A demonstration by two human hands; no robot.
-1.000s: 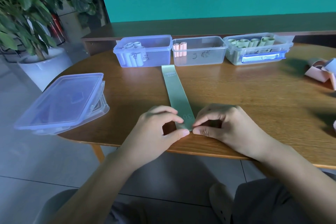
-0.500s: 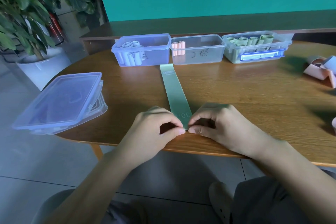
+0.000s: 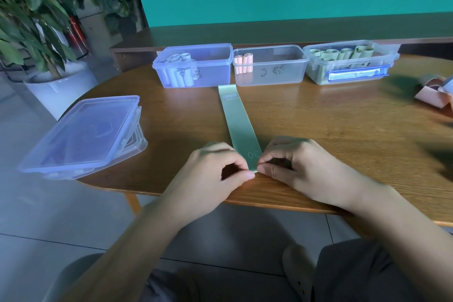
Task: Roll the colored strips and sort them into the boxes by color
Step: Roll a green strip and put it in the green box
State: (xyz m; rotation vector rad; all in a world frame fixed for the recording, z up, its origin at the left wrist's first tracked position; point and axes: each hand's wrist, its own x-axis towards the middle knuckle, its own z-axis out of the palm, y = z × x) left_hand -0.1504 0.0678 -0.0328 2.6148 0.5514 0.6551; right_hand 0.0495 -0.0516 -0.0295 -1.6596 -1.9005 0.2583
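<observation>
A long pale green strip (image 3: pixel 237 122) lies flat on the wooden table (image 3: pixel 331 130), running from the boxes toward me. My left hand (image 3: pixel 215 169) and my right hand (image 3: pixel 299 167) both pinch its near end between thumb and fingertips. Three open boxes stand in a row at the back: a blue box (image 3: pixel 213 66) with pale blue rolls, a clear box (image 3: pixel 277 68) with two pink rolls (image 3: pixel 243 64), and a clear box (image 3: pixel 348 66) holding several green rolls.
Stacked plastic lids (image 3: pixel 81 135) overhang the table's left edge. Loose pink and pale strips (image 3: pixel 434 92) lie at the far right. A potted plant (image 3: pixel 41 39) stands on the floor to the left, and a low bench runs behind the table.
Both hands have crept slightly forward along the strip's near end, and the fingertips have closed tighter on it. The strip's far end stays by the boxes.
</observation>
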